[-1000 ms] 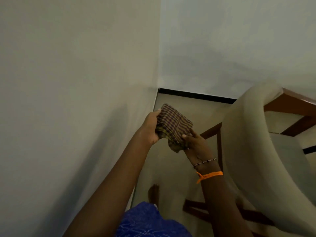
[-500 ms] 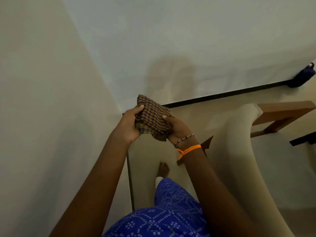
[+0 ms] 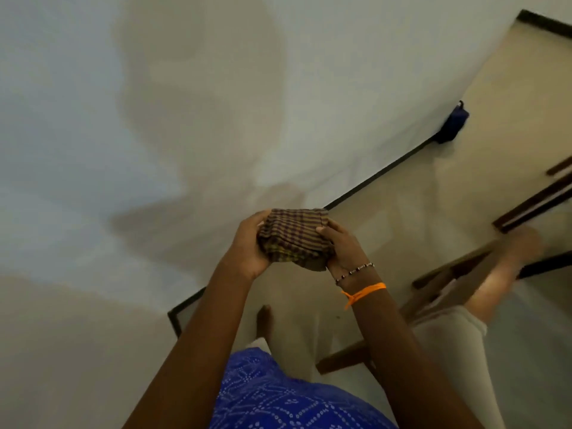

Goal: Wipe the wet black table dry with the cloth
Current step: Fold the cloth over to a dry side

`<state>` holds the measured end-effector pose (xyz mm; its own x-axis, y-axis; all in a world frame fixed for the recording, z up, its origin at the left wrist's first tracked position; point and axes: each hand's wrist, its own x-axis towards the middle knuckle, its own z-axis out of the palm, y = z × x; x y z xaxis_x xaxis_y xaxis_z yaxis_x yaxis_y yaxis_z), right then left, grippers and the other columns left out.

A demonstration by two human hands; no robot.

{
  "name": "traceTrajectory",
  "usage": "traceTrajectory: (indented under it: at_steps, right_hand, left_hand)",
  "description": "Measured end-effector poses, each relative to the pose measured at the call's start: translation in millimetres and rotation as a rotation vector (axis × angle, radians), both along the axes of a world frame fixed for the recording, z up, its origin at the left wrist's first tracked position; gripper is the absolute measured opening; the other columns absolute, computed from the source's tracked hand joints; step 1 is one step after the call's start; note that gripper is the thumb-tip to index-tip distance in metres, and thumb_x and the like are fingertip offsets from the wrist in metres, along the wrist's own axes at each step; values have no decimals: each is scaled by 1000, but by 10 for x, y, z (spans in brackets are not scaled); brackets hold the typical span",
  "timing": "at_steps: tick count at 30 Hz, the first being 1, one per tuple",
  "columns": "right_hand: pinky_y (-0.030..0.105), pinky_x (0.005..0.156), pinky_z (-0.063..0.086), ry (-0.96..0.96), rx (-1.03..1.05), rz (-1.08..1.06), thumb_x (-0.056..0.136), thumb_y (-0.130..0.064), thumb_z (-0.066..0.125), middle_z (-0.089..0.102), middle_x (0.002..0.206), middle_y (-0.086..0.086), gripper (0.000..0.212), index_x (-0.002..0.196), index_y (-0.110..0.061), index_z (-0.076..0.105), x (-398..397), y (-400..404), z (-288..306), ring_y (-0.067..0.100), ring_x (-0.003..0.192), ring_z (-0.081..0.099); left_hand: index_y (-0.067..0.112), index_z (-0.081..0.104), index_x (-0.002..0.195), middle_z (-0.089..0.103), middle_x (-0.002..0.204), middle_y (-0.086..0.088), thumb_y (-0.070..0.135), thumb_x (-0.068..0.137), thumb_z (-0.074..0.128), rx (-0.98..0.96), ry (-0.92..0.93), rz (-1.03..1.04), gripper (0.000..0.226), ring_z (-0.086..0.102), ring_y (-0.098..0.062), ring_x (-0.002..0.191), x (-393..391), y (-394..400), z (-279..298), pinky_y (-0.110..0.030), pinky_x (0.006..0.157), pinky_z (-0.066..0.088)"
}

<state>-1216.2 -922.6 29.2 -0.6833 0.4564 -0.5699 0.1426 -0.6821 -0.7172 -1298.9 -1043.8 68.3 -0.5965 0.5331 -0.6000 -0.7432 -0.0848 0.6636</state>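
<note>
Walls [image 3: 154,119], pale and bare, fill most of the view, meeting in a corner marked by a dark skirting line, and the beige floor [image 3: 418,212] runs off to the right. No black tabletop shows anywhere, so the wiping itself has not begun; my judgement is that this is the preparing step, with the cloth being folded or bunched into a pad while the person stands by the wall. A chair [image 3: 448,320] with a wooden frame and pale cushions sits at the right, blurred, and a small dark blue object [image 3: 453,123] lies on the floor against the skirting farther off. A bare foot [image 3: 264,320] shows below the hands on the floor.

The cloth [image 3: 294,236], a checked brown and yellowish piece, is held in the air in front of the body, carried by nothing but the hands, well above the floor. Its long axis runs roughly left to right across the view, from one hand to the other; the folded upper edge faces away from the person and the looser layers hang toward them.

The left hand [image 3: 247,246] wraps the left end, fingers curled round the fabric. The right hand [image 3: 340,246], with a bead bracelet and an orange band on the wrist, grips the right end, thumb on top.

The next move, as I judge it, calls for finding the tabletop, then pressing the pad flat on the wet surface.
</note>
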Motion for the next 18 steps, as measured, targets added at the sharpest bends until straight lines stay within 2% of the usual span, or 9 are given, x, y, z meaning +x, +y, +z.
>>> traceTrajectory:
  at_steps: [2,4,6,9,11,15,18]
  right_hand:
    - [40,84,50,-33,41,-116,91,6,44,56,120,27,40,131,7,47,-218,241,54,33,97,58]
    - [46,94,47,-93,65,-221,90,7,45,54,126,30,39,129,10,46,-376,463,105,34,106,55]
    - [45,92,47,-126,72,-320,90,8,46,53,127,29,40,130,10,45,-550,721,67,33,107,54]
    - [36,81,48,-136,61,-457,90,11,42,58,112,23,40,129,11,45,-671,1077,9,32,96,56]
    - [34,76,47,-110,24,-548,89,13,37,58,99,18,42,131,10,45,-660,1404,-40,27,85,56]
    - [36,78,45,-79,-46,-737,88,15,32,53,116,24,50,136,5,41,-488,2205,-200,33,98,51]
    - [37,82,45,-85,-84,-847,88,14,32,52,125,24,49,135,5,42,-353,2937,-287,34,102,51]
  left_hand:
    - [4,63,98,64,89,-14,24,92,39,36,-27,-113,32,59,-26,83,-343,343,6,-33,74,48]
    - [7,70,82,68,77,-10,19,91,38,80,-21,-248,34,63,-23,74,-621,667,-4,-28,65,50]
    - [11,73,70,72,73,-7,13,88,37,81,5,-374,40,67,-21,68,-882,1024,17,-26,60,52]
    - [6,65,92,70,87,-8,7,86,39,11,22,-554,27,64,-22,78,-1086,1544,-39,-26,59,53]
    - [3,57,105,65,96,-10,5,86,40,-32,13,-658,26,61,-22,83,-1163,1989,-117,-27,62,52]
    - [4,52,123,62,108,-11,7,88,49,-96,16,-847,35,59,-23,96,-1140,3049,-332,-33,79,49]
    - [10,56,112,62,104,-9,7,87,54,-127,49,-948,26,58,-21,94,-983,3975,-368,-32,76,48]
